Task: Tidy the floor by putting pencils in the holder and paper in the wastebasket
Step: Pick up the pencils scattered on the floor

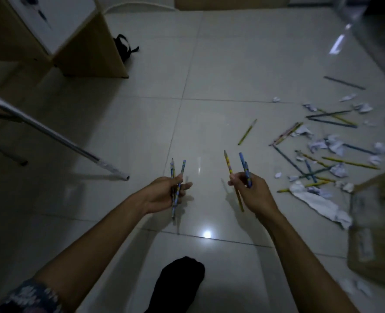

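My left hand [164, 193] grips a few blue pencils [182, 169] upright over the pale tiled floor. My right hand [252, 193] holds a yellow pencil [227, 162] and two blue pencils [243, 163], tips pointing away from me. One yellow pencil [247, 132] lies alone on the floor ahead of my right hand. Further right, several pencils [331, 119] lie scattered among crumpled paper scraps [327, 144]. A long crushed white sheet [318, 204] lies near the box. I see no holder or wastebasket.
A cardboard box [377, 231] stands at the right edge. A wooden desk [83, 46] with a black bag [123, 46] beside it is at the far left. A metal leg [56, 136] slants across the left floor. My dark-socked foot [178, 283] is below.
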The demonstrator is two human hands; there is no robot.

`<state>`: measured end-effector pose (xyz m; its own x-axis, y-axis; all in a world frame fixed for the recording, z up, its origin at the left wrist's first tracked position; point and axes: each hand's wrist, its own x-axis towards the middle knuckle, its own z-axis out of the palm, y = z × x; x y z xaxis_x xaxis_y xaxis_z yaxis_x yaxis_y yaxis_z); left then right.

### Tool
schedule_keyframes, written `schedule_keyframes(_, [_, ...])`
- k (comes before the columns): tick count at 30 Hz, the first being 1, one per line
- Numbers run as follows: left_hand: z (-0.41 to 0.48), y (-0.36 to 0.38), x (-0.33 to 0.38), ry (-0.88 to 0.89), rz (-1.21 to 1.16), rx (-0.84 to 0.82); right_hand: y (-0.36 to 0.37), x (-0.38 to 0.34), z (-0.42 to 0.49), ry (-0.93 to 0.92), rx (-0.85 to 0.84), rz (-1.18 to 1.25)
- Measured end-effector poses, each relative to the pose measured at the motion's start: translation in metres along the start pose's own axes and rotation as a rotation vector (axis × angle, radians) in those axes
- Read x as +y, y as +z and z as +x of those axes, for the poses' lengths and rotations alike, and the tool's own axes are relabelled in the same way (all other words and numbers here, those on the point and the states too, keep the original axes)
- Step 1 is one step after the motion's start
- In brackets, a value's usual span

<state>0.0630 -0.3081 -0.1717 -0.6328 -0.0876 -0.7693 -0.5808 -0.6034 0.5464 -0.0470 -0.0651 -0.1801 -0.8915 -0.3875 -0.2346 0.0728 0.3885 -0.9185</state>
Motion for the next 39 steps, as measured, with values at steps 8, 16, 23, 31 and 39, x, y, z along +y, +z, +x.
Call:
schedule_keyframes(8, [0.005,0.123,0.067,-0.121,0.259,-0.186,-0.077,-0.036,-0.026,0.454,-0.169,0.55])
schedule_keyframes(16, [0.056,0.22,0.093,-0.012,0.836,-0.164,-0.131,-0.047,-0.003,0.587,-0.06,0.581])
schedule_keyframes(23, [0.138,0.257,0.088,0.314,0.807,0.012,-0.136,-0.026,0.037,0.75,0.042,0.651])
schedule_keyframes(31, [0.216,0.213,0.096,0.557,1.082,0.151,-0.071,0.006,0.081,0.665,0.558,0.787])
schedule_keyframes(39, [0.277,0.209,0.12,0.616,1.074,0.317,-0.016,0.009,0.113,0.559,0.83,0.835])
